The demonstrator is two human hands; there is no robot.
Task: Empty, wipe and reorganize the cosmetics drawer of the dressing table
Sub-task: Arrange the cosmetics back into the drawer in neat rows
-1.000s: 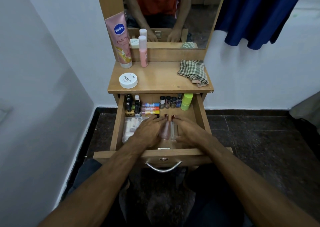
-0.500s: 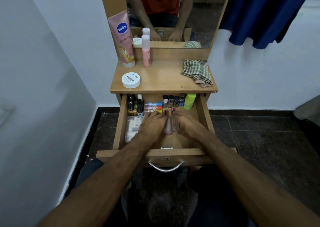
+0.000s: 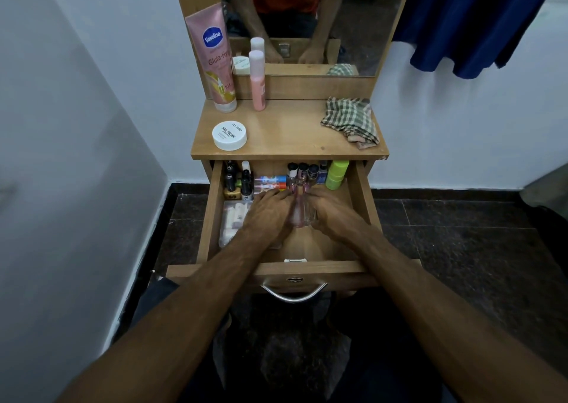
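We see the open drawer (image 3: 212, 218), with our left hand (image 3: 269, 215) and right hand (image 3: 333, 212) pressing flat, released fingers against two clear bottles (image 3: 302, 215) between them, mid-drawer, near nail polishes (image 3: 302, 172) lined along the back.

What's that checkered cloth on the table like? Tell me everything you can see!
The cloth is woven-looking fabric with a green and cream check pattern. It lies crumpled in a loose heap, not folded flat, on the right back part of the wooden tabletop, close to the right edge. A pinkish corner pokes out at its front. Nothing rests on it and neither hand touches it. Its top shows again in the mirror behind it.
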